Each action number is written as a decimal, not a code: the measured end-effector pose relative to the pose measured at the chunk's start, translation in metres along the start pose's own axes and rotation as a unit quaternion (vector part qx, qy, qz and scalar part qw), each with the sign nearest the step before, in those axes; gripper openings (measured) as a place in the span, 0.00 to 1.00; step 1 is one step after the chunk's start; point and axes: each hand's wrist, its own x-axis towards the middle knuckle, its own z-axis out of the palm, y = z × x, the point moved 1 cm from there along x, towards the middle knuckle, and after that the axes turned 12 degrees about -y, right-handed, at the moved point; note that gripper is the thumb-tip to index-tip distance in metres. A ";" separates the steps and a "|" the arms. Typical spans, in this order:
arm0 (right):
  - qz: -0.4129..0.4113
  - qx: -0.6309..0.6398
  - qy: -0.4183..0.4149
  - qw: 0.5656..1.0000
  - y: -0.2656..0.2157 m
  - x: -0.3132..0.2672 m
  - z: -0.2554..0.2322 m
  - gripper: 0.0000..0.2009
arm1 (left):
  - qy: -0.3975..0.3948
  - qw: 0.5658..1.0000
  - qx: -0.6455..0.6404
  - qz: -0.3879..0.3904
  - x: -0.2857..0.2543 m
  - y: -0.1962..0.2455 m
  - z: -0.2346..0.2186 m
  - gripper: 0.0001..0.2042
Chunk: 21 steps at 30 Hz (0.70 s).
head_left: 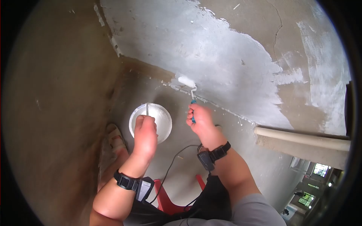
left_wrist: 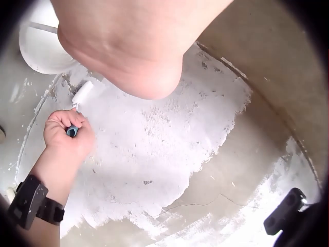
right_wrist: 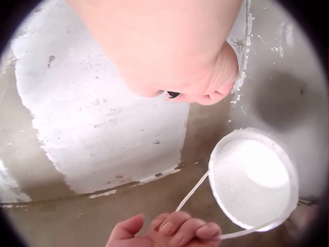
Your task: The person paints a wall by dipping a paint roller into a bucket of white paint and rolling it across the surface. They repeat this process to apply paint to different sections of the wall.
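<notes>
My right hand (head_left: 201,118) grips the blue-green handle (head_left: 193,101) of a paint roller. Its white roller sleeve (head_left: 186,81) is at the foot of the wall, over the painted part in the head view. Fingers of my left hand (head_left: 145,132) are curled round the thin white bail handle (right_wrist: 194,191) of a white bucket (right_wrist: 216,193). White paint (right_wrist: 247,180) shows inside the bucket, which is partly behind the left hand in the head view. In the left wrist view, my left wrist and hand (left_wrist: 123,51) fill the top and their fingers are hidden.
The concrete wall (head_left: 252,22) carries a large wet-looking white patch (head_left: 188,41) with a ragged edge. A pale pipe (head_left: 301,138) runs along its base at right. Below are a red stool (head_left: 167,201), a dangling black cable (head_left: 170,165) and a sandalled foot (head_left: 115,136).
</notes>
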 end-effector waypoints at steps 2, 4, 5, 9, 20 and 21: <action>0.018 0.007 0.001 1.000 0.007 0.025 -0.006 0.06 | 0.001 1.000 -0.008 -0.001 0.002 0.001 -0.001 0.09; 0.028 0.011 -0.016 0.999 0.015 0.051 -0.018 0.07 | 0.005 1.000 -0.015 -0.002 0.004 0.002 -0.005 0.09; 0.034 0.016 -0.033 0.999 0.018 0.066 -0.023 0.07 | 0.008 1.000 -0.004 -0.005 0.006 0.004 -0.007 0.09; 0.065 0.016 -0.032 0.997 0.021 0.116 -0.032 0.08 | 0.025 1.000 0.015 0.002 0.012 0.006 -0.016 0.08; 0.125 0.013 -0.038 0.991 0.041 0.186 -0.063 0.08 | 0.049 0.998 0.025 -0.009 0.010 0.006 -0.046 0.08; 0.124 0.013 -0.037 0.991 0.040 0.184 -0.064 0.08 | 0.050 0.998 0.023 -0.007 0.009 0.007 -0.047 0.08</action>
